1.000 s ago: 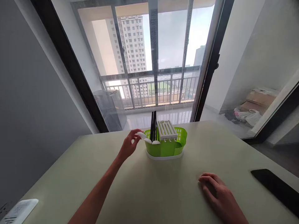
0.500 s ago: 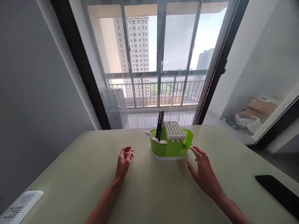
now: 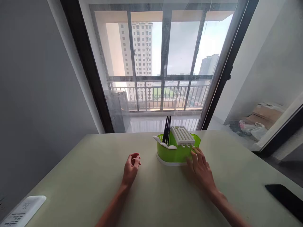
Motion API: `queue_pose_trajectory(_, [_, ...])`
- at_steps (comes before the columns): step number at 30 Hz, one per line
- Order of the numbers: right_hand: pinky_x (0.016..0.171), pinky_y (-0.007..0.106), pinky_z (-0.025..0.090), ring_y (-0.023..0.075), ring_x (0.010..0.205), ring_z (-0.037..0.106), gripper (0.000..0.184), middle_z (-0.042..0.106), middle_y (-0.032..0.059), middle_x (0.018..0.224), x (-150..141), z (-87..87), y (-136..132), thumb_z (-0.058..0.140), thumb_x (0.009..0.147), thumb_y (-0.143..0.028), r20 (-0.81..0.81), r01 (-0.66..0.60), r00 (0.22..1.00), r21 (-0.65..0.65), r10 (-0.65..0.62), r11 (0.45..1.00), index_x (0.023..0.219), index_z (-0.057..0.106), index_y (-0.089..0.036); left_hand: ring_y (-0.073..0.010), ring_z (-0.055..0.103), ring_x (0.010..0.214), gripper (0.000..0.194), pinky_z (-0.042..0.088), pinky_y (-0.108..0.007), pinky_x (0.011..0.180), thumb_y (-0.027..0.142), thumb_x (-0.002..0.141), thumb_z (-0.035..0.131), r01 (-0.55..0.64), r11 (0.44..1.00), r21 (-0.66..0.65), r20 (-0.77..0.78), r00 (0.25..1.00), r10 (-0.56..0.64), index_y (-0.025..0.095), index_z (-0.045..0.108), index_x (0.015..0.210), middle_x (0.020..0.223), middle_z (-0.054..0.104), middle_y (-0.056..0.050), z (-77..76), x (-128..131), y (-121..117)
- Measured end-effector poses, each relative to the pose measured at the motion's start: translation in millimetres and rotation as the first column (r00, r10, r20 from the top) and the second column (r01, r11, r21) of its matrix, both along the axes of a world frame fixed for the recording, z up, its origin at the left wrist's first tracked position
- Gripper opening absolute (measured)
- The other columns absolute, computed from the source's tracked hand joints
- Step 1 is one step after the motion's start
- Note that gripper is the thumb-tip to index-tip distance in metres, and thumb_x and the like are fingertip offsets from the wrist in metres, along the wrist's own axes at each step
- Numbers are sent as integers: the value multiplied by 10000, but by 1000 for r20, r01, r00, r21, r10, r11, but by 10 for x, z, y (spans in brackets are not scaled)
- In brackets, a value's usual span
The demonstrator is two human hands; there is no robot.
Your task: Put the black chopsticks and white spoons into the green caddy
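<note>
A green cutlery holder [image 3: 174, 155] on a white base stands at the middle of the table. Black chopsticks [image 3: 167, 130] rise from its left part, and several white spoons [image 3: 163, 145] hang over the rim there. A white slotted rack with hooks [image 3: 182, 135] caps the middle. My right hand [image 3: 201, 168] is at the holder's front right corner, fingers at the rim and a blurred thumb against the front wall. Its fingertips are partly hidden. Left of the holder and apart from it, my left hand [image 3: 132, 168] rests loosely curled, thumb against fingers, nothing seen in it.
The pale table [image 3: 90, 170] ends at a glass door looking onto a balcony. A black flat object, perhaps a phone [image 3: 285, 197], lies at the right edge. A white device with printed markings [image 3: 26, 209] sits at the lower left.
My left hand has come away from the spoons and drawn back toward me. My right hand has moved from the table to the holder's right corner. The holder has turned slightly.
</note>
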State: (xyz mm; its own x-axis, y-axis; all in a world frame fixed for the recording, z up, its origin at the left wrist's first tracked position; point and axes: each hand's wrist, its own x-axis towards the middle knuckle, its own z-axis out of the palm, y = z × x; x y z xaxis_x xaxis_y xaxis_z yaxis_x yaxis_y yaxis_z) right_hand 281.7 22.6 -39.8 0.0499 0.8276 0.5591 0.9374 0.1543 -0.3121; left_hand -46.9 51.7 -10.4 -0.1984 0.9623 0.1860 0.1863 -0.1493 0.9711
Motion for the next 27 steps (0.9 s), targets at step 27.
queue_pose_trajectory(27, [762, 400, 564, 282, 1410, 435, 415, 461, 140, 1477, 1425, -60, 564, 240, 1049, -455, 111, 124, 987, -78, -115, 989, 1322, 475, -250, -189, 649, 726, 386, 527, -324, 709, 531, 855, 597, 0, 1000, 13, -107, 994, 2, 187, 646, 1023, 910, 715, -66, 92, 42, -71])
